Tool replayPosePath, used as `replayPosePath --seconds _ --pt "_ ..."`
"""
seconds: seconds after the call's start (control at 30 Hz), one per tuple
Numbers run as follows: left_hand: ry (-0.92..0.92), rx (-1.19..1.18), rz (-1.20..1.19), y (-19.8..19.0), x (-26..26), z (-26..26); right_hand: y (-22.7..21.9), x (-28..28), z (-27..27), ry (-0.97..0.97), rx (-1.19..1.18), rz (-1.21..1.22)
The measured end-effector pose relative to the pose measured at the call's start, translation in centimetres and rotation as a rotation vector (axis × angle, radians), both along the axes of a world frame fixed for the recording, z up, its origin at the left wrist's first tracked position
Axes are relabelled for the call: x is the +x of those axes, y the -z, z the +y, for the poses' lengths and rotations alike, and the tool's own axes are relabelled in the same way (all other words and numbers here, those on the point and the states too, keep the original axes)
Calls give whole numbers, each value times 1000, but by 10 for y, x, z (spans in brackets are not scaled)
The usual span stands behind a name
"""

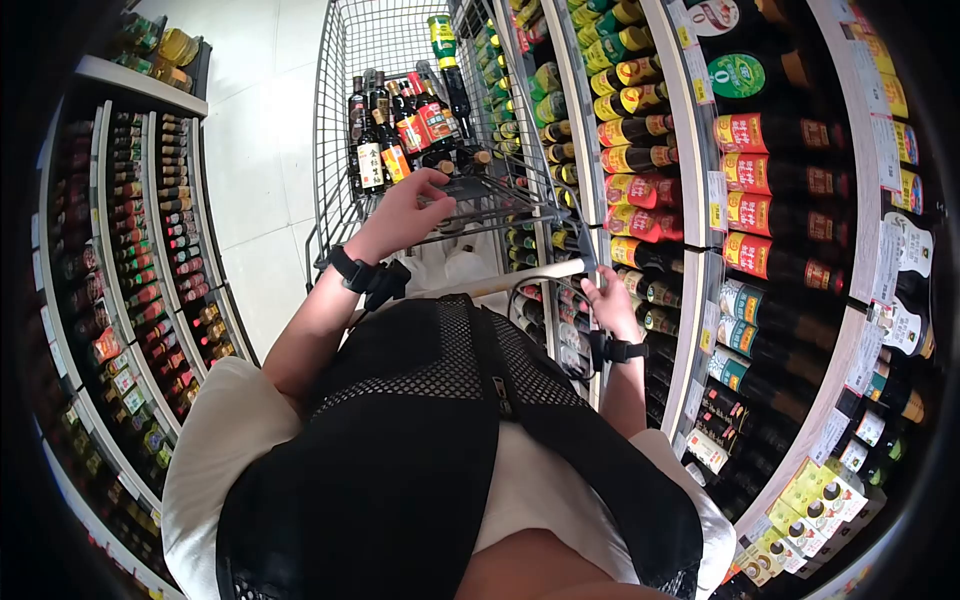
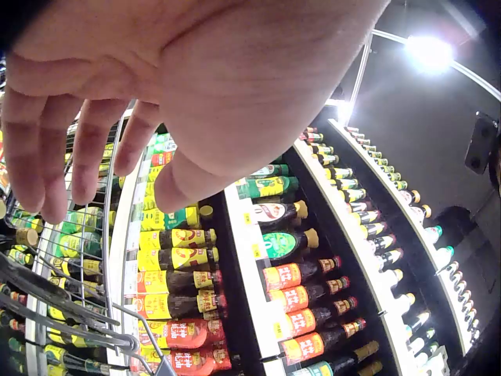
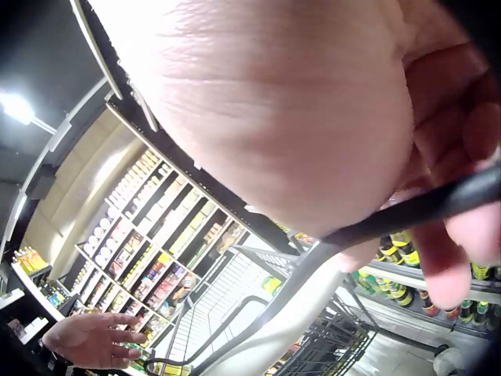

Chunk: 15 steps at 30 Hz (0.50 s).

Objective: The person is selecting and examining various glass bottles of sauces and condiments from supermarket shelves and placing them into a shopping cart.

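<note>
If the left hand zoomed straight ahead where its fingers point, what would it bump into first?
The left hand would probably meet the dark frame at the near end of the shopping cart first. Depth is hard to judge, though, so one of the bottles inside might come first.

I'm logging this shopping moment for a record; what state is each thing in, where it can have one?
Shopping cart: partly loaded
Bottles in the cart: grouped together, visible caps on
Left hand: fingers relaxed, holding nothing
Right hand: at the end of the cart handle; grip unclear
Shelf bottles: lined up in rows
Left wrist strap: fastened
Ceiling light: lit
</note>
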<state>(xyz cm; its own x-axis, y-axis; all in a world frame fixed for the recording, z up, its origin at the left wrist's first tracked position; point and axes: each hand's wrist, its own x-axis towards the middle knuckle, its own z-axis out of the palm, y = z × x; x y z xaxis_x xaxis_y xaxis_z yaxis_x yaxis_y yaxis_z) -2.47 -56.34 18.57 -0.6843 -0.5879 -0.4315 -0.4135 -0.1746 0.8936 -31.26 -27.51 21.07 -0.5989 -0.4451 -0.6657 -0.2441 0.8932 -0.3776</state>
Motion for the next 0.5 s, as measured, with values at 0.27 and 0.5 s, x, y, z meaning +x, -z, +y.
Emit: replayPosePath --seconds 0.27,0.5 --pt "-120 11 8 5 27 -16 57 -52 106 -413 329 433" --pt "-258 18 65 22 47 -29 21 -10 15 -333 185 423"
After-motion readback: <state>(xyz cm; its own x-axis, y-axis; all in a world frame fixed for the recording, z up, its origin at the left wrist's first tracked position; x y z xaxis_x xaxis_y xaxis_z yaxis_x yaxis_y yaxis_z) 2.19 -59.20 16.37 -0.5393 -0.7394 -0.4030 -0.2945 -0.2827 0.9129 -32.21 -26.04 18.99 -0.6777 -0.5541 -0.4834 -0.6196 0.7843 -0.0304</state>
